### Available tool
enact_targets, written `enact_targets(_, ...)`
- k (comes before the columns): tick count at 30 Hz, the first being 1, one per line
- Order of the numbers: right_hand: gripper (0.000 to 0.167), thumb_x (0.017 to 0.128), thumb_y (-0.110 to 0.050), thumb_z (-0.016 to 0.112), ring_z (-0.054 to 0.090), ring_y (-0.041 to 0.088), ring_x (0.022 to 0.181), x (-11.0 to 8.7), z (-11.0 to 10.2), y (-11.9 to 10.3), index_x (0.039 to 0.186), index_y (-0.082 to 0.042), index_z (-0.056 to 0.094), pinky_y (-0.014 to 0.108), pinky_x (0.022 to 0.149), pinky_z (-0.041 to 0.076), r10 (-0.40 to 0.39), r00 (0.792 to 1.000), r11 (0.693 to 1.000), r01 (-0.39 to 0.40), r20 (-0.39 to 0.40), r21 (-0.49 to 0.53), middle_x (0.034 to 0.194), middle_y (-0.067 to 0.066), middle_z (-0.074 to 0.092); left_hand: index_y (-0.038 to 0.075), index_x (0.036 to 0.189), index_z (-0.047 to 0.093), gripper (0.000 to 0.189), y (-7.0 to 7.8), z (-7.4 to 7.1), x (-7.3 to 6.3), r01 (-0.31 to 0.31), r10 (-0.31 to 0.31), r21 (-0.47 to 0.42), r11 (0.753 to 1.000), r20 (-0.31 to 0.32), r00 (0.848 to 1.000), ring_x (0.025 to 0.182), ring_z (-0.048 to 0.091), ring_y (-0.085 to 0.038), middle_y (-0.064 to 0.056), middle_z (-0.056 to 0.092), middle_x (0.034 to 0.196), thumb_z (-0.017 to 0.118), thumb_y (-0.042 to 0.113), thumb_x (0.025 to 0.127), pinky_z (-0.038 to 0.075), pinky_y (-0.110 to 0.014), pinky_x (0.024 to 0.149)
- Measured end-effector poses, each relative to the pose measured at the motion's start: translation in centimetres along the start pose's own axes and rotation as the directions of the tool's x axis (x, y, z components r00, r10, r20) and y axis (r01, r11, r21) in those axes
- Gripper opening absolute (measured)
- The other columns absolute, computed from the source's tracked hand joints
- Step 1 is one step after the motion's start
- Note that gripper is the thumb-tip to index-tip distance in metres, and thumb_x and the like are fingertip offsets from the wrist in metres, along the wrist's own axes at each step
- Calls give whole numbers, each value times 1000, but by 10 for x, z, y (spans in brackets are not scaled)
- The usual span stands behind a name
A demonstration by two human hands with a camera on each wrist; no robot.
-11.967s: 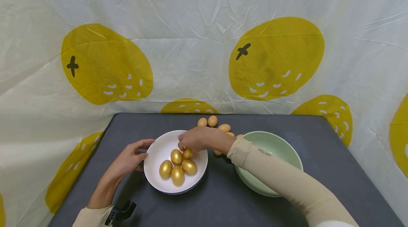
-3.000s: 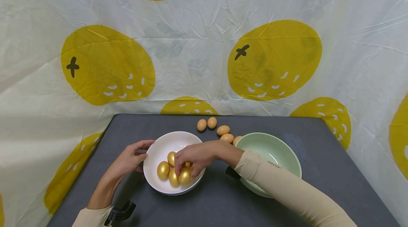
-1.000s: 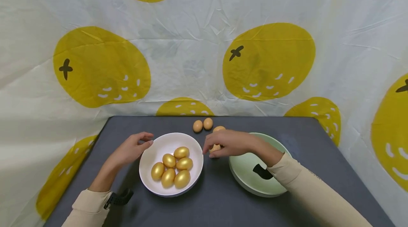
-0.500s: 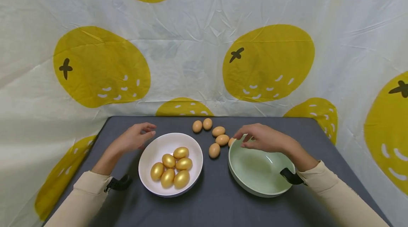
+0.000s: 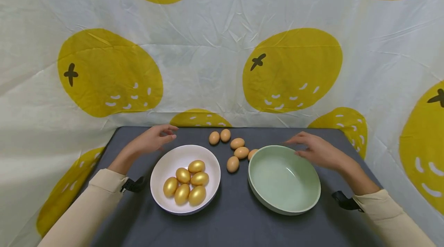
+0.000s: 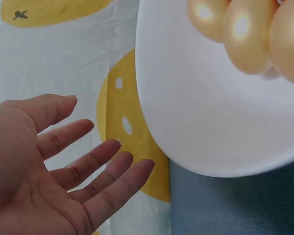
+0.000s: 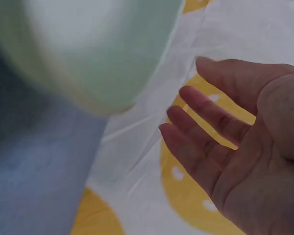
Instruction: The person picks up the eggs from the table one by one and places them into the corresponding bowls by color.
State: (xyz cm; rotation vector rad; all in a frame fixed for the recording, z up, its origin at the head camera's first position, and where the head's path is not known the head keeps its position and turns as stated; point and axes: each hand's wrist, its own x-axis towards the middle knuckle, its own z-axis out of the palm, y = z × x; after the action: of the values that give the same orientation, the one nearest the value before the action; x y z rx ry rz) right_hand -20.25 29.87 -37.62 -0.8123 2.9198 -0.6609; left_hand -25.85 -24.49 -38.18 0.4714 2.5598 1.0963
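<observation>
My left hand (image 5: pixel 152 139) hovers past the far left rim of a white bowl (image 5: pixel 163 172), holding nothing. Its fingers (image 6: pixel 90 166) are spread and relaxed beside the bowl in the left wrist view. Inside that bowl lie several shiny gold eggs (image 5: pixel 182 175). On the other side, my right hand (image 5: pixel 317 150) is over the far right rim of a pale green bowl (image 5: pixel 284 185), whose inside shows no eggs. The right wrist view shows this hand's loosely extended fingers (image 7: pixel 201 142) apart from the green bowl, with nothing in them.
Several brown eggs (image 5: pixel 232 164) lie loose on the dark grey table (image 5: pixel 229 216), between and behind the bowls. One brown egg (image 5: pixel 252 154) is partly hidden by the green bowl's rim. A white curtain (image 5: pixel 201 66) with yellow fruit prints hangs behind the table.
Earlier my right hand handled gold eggs in the white bowl while my left held its rim. The right hand has since moved right, past the brown eggs; the left has lifted off and moved forward.
</observation>
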Motion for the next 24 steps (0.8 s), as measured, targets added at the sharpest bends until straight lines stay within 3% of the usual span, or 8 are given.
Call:
enact_targets(6, 46, 99, 3, 57, 62, 40, 119, -21, 0, 21, 143, -5, 56, 48, 90, 56, 21, 999, 994, -26, 48, 109, 140, 20, 55, 8, 153, 41, 55, 6, -1, 13, -6, 6, 4, 1000, 25, 1000, 130, 53, -43, -23, 48, 146, 54, 32, 106, 57, -51, 91)
enact_targets(12, 50, 102, 1, 52, 65, 37, 118, -34, 2, 36, 151, 1, 42, 37, 84, 59, 15, 983, 941, -77, 185, 330, 150, 30, 44, 6, 154, 39, 55, 11, -1, 25, -12, 10, 27, 1000, 51, 999, 129, 53, -45, -26, 49, 145, 53, 29, 107, 58, -49, 88)
enact_targets(17, 54, 103, -9, 58, 64, 35, 119, -40, 7, 42, 154, -4, 41, 32, 86, 59, 5, 975, 931, -85, 223, 354, 153, 26, 43, 6, 154, 39, 52, 13, 1, 38, -18, 16, 41, 999, 67, 998, 130, 52, -44, -26, 48, 148, 52, 25, 107, 58, -49, 89)
enact_targets(24, 62, 104, -11, 56, 54, 46, 128, -45, 13, 44, 160, -6, 29, 28, 91, 55, 11, 966, 910, -116, 257, 398, 160, 27, 31, 10, 153, 44, 51, 24, 7, 62, -25, 18, 88, 996, 80, 997, 128, 56, -39, -23, 50, 147, 56, 26, 106, 58, -48, 89)
